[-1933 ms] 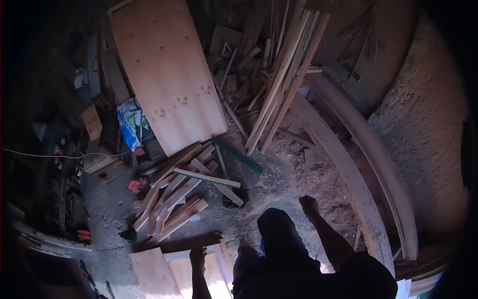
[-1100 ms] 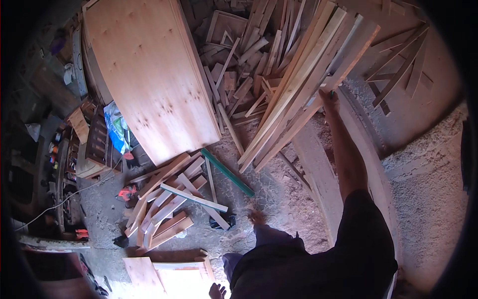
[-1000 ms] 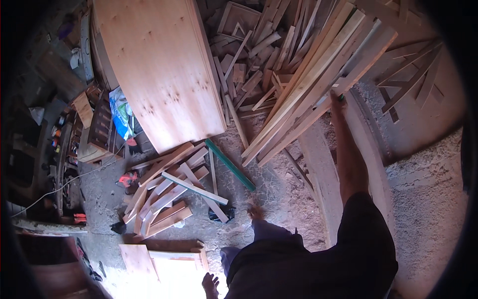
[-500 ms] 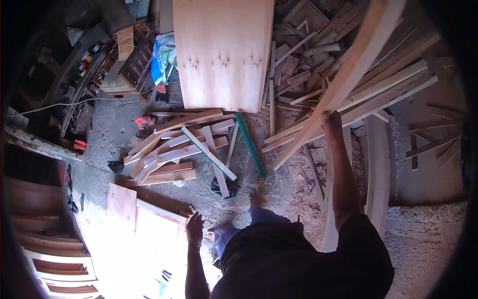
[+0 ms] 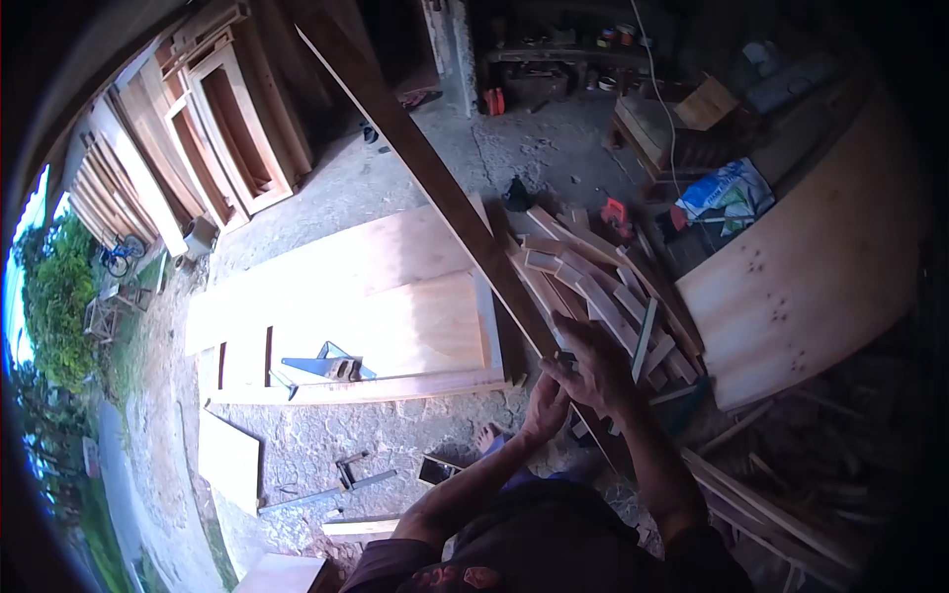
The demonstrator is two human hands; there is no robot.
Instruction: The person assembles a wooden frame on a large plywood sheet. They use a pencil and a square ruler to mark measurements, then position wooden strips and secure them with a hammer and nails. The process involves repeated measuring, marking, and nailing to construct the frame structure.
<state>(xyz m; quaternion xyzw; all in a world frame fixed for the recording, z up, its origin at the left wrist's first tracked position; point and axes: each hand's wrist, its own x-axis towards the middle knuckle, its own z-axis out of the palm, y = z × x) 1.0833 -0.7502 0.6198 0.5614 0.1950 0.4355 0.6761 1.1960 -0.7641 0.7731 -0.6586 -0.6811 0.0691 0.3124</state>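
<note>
Long plank (image 5: 425, 163) clamped in both hands (image 5: 578, 381) above sawdust-strewn workshop floor (image 5: 395, 445).

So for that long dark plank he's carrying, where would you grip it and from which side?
Probably around the narrow width near the close end, about where both hands sit now. The long plank runs diagonally up and away, slim enough for fingers to wrap its edges. The right hand comes over its top and the left hand from below-left; a second grip farther along might balance the far end better.
</note>
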